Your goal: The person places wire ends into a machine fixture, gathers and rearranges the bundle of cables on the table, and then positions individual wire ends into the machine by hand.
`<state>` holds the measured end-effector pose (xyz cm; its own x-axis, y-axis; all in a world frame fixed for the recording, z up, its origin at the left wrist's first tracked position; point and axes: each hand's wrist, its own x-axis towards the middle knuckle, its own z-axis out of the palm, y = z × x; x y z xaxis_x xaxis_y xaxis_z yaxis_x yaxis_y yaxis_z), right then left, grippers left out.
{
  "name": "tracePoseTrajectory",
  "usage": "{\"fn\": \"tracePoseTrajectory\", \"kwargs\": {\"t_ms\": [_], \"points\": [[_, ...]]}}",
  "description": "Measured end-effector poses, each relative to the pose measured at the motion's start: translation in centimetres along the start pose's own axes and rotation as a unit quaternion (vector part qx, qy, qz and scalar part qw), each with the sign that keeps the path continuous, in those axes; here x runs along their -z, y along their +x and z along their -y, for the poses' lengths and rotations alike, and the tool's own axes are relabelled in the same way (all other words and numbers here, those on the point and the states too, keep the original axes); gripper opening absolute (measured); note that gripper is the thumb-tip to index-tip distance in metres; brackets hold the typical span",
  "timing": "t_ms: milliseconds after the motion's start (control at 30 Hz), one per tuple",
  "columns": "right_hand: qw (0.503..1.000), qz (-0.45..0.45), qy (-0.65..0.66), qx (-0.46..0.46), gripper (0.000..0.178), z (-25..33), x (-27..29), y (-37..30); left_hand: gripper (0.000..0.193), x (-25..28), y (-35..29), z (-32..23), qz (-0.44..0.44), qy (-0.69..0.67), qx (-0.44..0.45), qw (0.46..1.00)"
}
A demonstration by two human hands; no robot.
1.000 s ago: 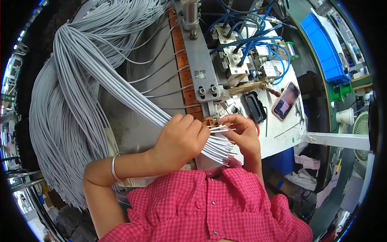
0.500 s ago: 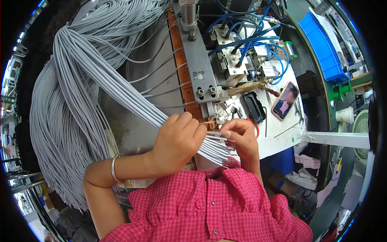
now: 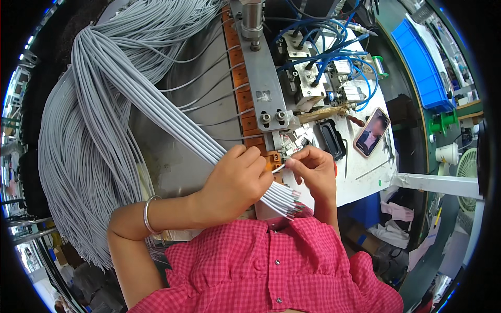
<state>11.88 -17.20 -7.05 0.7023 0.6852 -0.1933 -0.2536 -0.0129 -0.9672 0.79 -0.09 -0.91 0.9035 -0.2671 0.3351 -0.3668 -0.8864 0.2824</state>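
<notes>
My left hand (image 3: 237, 180) is closed round a bundle of grey cables (image 3: 167, 120) that runs down from the upper left. Below that fist the cut ends (image 3: 282, 198) fan out, with thin coloured wires at their tips. Thumb and fingers of my right hand (image 3: 315, 169) pinch the tip of one grey cable, split off from the bundle, beside the orange-brown block (image 3: 272, 159) at the near end of the fixture strip. The very tip is hidden by my fingers. Single cables lie across to the orange-brown strip (image 3: 243, 99) further up.
A grey metal bar with a cylinder (image 3: 263, 78) stands over the strip, with blue air hoses (image 3: 334, 52) behind. On the white table lie a phone (image 3: 372, 133), a black case (image 3: 332, 140) and a hex key. A larger cable heap (image 3: 78, 172) hangs at the left.
My right hand has drawn the single cable's tip away from the other cut ends, up toward the orange-brown block. My left hand keeps hold of the bundle, and the view has shifted slightly.
</notes>
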Motion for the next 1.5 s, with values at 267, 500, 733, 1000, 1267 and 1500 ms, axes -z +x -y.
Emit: {"fn": "tracePoseTrajectory", "kwargs": {"t_ms": [267,500,733,1000,1267,1500], "points": [[0.987,0.073,0.024,-0.144,0.007,0.3,0.4,0.8,0.011,0.3,-0.4,-0.2,0.038,0.048,0.060,0.996],[0.997,0.043,0.047,-0.035,0.010,0.5,0.3,-0.3,0.011,-0.2,-0.1,0.0,0.002,0.071,0.042,0.997],[0.999,0.005,0.051,0.017,0.013,0.3,0.2,-0.6,0.012,0.5,0.0,-0.2,0.002,0.039,0.021,0.999],[0.989,0.064,0.130,-0.022,0.009,0.7,0.4,-0.7,0.019,0.7,0.1,-0.3,0.003,0.018,0.050,0.999],[0.996,0.055,0.075,-0.002,0.007,1.3,0.1,-0.8,0.022,0.8,-0.2,-0.3,0.022,0.014,0.053,0.998],[0.994,0.038,0.104,-0.021,0.006,0.8,-0.3,-0.2,0.022,0.2,-0.1,0.0,0.007,0.006,0.017,1.000]]}}
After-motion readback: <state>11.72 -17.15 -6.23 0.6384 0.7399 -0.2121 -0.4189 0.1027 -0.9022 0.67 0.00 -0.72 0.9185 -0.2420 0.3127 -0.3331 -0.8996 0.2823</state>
